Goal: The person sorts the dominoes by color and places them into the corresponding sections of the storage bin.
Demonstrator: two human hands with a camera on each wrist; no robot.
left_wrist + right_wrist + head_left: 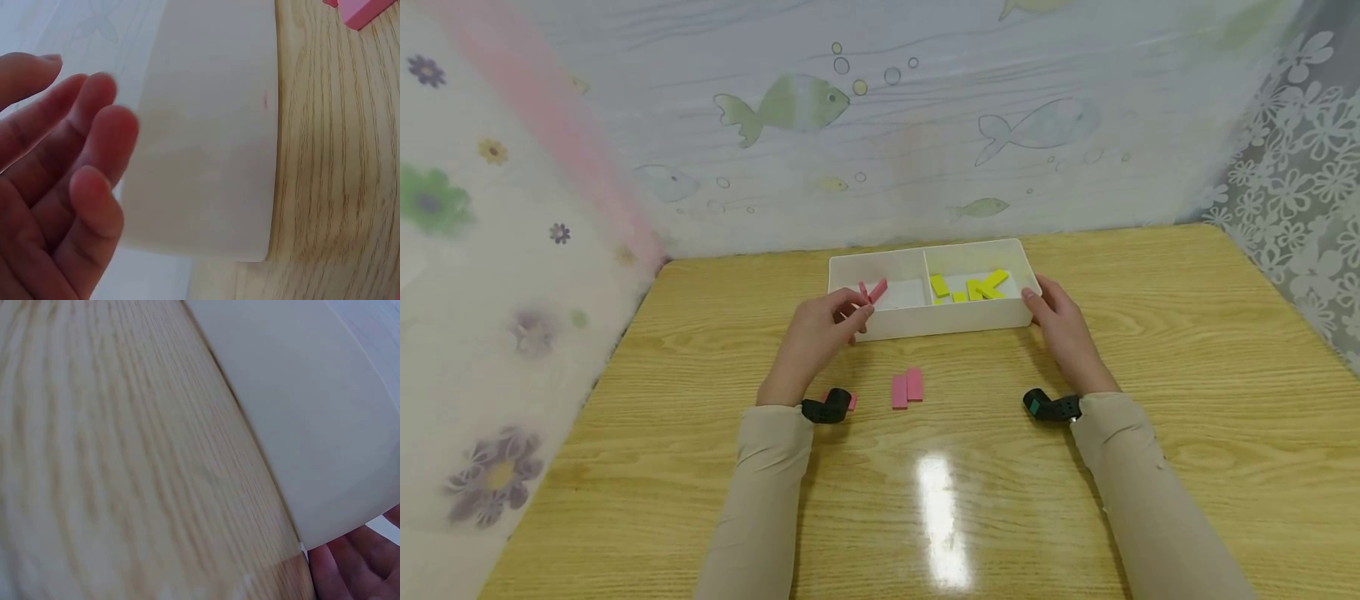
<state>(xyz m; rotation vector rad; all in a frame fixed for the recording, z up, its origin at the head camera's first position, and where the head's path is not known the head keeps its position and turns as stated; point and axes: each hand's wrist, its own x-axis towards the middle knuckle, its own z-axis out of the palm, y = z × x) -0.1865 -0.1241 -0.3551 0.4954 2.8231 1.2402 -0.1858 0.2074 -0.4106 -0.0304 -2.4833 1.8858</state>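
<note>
A white two-compartment box (947, 320) stands on the table. My right hand (1063, 329) grips its right end, thumb at the rim and fingers along the outer side; the right wrist view shows the fingers (350, 565) at the box corner. My left hand (820, 333) hovers at the front left corner, fingers loosely bent. In the left wrist view nothing is between the fingertips (112, 134). Pink blocks (878, 290) lie in the left compartment, partly behind the left fingers. Several yellow blocks (939, 285) lie scattered in the right compartment.
Two pink blocks (914, 384) lie side by side on the wooden table (970, 467) in front of the box. More pink (852, 402) shows beside the left wrist camera (827, 407), mostly hidden. A wall (910, 167) with painted fish rises behind the table.
</note>
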